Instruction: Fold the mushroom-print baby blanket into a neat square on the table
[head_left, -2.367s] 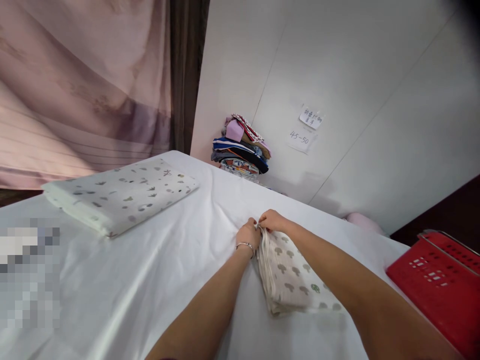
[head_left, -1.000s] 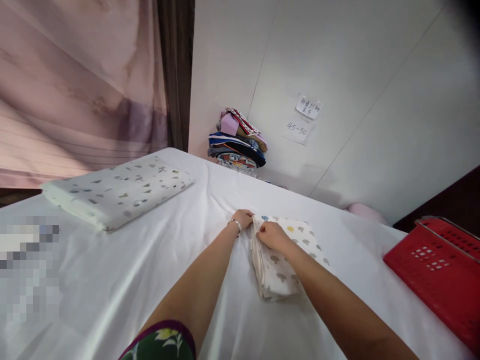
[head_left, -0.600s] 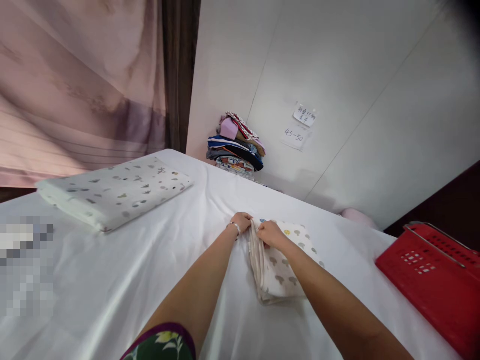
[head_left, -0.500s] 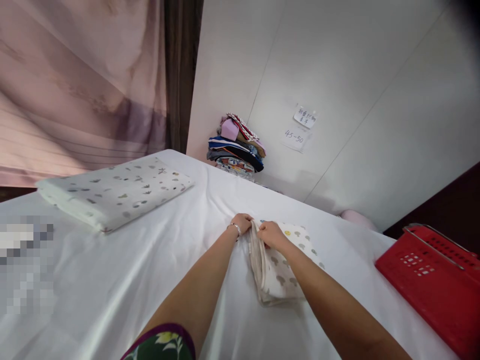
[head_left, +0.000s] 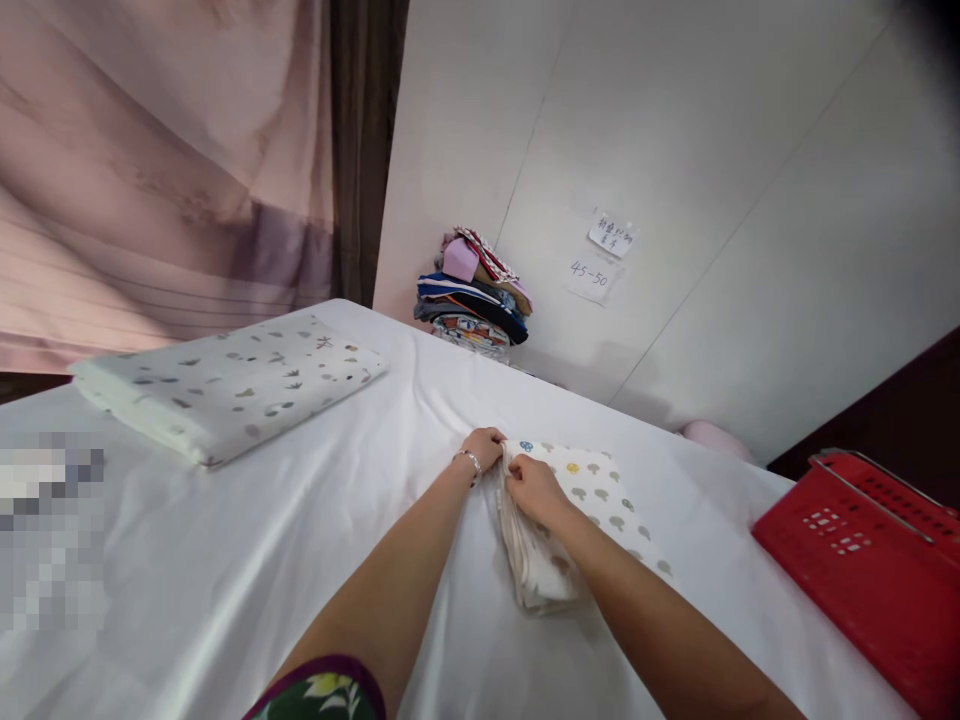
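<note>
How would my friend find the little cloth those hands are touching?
Start at the white-sheeted surface and look near its middle, left of the red basket. There the left hand and right hand touch the edge of a small folded cloth. It has little tree shapes, one blue, one yellow, unlike the bigger leaf-speckled folded bedding far left.

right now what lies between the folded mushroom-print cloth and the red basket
Only bare white sheet: the head view shows nothing lying between the mushroom-print cloth and the red basket.
</note>
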